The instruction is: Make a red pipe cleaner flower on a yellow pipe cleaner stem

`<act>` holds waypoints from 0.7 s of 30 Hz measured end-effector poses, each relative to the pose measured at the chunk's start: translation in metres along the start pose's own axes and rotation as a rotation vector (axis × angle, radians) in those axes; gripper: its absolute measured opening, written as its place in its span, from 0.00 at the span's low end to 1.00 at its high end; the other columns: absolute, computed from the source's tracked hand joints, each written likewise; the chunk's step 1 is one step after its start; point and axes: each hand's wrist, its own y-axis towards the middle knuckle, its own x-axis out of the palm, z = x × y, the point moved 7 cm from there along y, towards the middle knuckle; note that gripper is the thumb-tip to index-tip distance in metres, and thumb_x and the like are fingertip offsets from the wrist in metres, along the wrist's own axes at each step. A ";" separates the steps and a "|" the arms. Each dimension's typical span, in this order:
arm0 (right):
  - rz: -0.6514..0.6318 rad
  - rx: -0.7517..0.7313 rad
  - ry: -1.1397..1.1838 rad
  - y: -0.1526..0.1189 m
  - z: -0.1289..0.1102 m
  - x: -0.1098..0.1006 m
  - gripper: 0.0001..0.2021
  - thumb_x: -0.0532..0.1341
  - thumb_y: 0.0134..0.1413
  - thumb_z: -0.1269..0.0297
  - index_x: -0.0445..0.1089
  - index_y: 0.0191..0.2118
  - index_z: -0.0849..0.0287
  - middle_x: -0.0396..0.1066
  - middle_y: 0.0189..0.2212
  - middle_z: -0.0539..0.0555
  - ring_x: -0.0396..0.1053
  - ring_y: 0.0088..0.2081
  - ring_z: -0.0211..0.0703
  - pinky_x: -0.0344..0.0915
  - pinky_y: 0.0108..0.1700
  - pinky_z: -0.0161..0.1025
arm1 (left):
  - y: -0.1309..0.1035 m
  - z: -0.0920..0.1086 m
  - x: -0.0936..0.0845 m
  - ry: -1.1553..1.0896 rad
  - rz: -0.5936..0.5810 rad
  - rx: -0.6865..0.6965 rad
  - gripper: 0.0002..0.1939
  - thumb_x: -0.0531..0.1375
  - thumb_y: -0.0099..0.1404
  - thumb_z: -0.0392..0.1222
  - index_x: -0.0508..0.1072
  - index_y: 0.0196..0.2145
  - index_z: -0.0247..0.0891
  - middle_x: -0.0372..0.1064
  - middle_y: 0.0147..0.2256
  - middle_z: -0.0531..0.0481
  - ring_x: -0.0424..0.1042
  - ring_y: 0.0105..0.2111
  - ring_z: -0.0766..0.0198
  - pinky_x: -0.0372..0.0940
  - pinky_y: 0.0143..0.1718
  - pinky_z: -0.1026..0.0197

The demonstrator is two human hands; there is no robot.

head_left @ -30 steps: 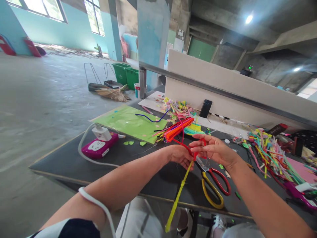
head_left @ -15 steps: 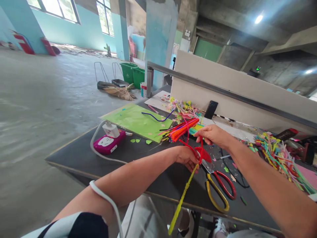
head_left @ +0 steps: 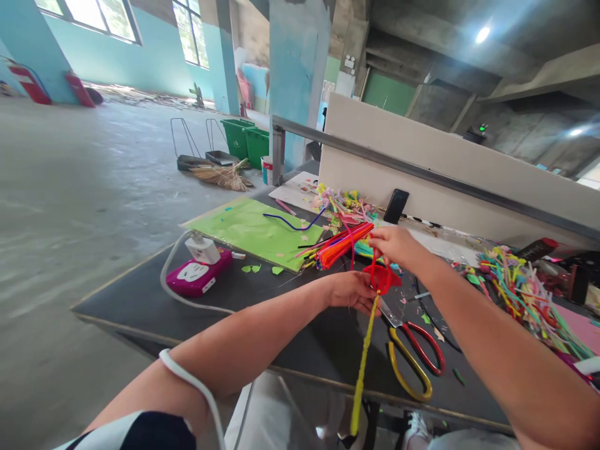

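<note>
My left hand (head_left: pixel 354 291) is closed around the joint where a red pipe cleaner (head_left: pixel 381 280) meets a yellow pipe-cleaner stem (head_left: pixel 364 359). The fuzzy, twisted stem hangs down past the table's front edge. Above, my right hand (head_left: pixel 390 244) pinches the red pipe cleaner, which bends into a loop between both hands. Part of a red piece shows behind the loop; its shape is unclear. Scissors (head_left: pixel 412 359) with one red and one yellow handle lie on the dark table just below, their blade tips hidden near my left fingers.
A bundle of red-orange pipe cleaners (head_left: pixel 344 247) lies beyond my hands. Left are a green sheet (head_left: pixel 253 231) and a purple power strip (head_left: pixel 199 275), whose white cord crosses my left forearm. Coloured scraps (head_left: pixel 520 294) are piled right; a phone (head_left: pixel 396 206) leans at the back.
My right hand has come down closer to my left, and the red pipe cleaner now forms a rounder loop. The yellow stem has swung rightward, hanging more upright. The scissors stay put.
</note>
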 end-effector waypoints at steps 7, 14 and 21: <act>0.226 0.019 0.486 -0.056 0.057 -0.046 0.13 0.57 0.54 0.53 0.68 0.31 0.59 0.73 0.23 0.49 0.55 0.12 0.30 0.50 0.17 0.32 | -0.007 0.015 0.023 -0.121 -0.128 0.145 0.16 0.63 0.55 0.36 0.68 0.43 0.39 0.71 0.44 0.41 0.73 0.44 0.48 0.62 0.46 0.45; 0.252 0.015 0.813 -0.092 0.068 -0.027 0.12 0.60 0.52 0.53 0.67 0.34 0.58 0.75 0.32 0.53 0.67 0.18 0.33 0.61 0.19 0.31 | -0.006 0.016 0.022 -0.114 -0.067 0.096 0.22 0.59 0.60 0.43 0.67 0.52 0.35 0.66 0.52 0.36 0.67 0.50 0.45 0.58 0.51 0.44; 0.339 -0.067 0.794 -0.103 0.079 0.003 0.14 0.60 0.51 0.49 0.68 0.30 0.55 0.74 0.28 0.52 0.75 0.31 0.43 0.71 0.37 0.41 | 0.008 0.001 0.022 0.012 0.016 0.009 0.19 0.59 0.61 0.42 0.68 0.50 0.37 0.67 0.50 0.37 0.72 0.45 0.49 0.59 0.51 0.44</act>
